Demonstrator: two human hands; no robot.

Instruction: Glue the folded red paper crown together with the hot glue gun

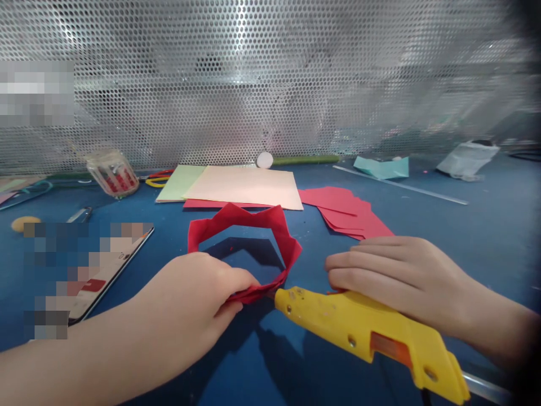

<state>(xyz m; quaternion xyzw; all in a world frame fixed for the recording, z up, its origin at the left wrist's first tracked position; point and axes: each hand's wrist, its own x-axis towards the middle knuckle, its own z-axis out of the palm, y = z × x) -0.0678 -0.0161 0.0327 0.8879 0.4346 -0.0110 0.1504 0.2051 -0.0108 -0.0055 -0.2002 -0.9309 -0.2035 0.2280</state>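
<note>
A red folded paper ring [236, 219] with a zigzag top edge stands on the blue table. My left hand [203, 290] pinches its near side between thumb and fingers. From the right, a yellow hot glue gun [338, 318] points at the ring, its nozzle at or very close to the paper beside my left fingertips. My right hand [393, 276] is wrapped over the glue gun's far side, fingers curled behind it. A clear glue stick [486, 389] sticks out of the gun's back end.
Behind the ring lie pale paper sheets [249, 186] and red paper pieces [350, 211]. A phone [114, 270] is propped at left, near a tipped jar [113, 173] and scissors [159, 179]. Another glue stick [401, 185] and folded teal paper [382, 168] lie farther back, before a perforated metal screen [270, 67].
</note>
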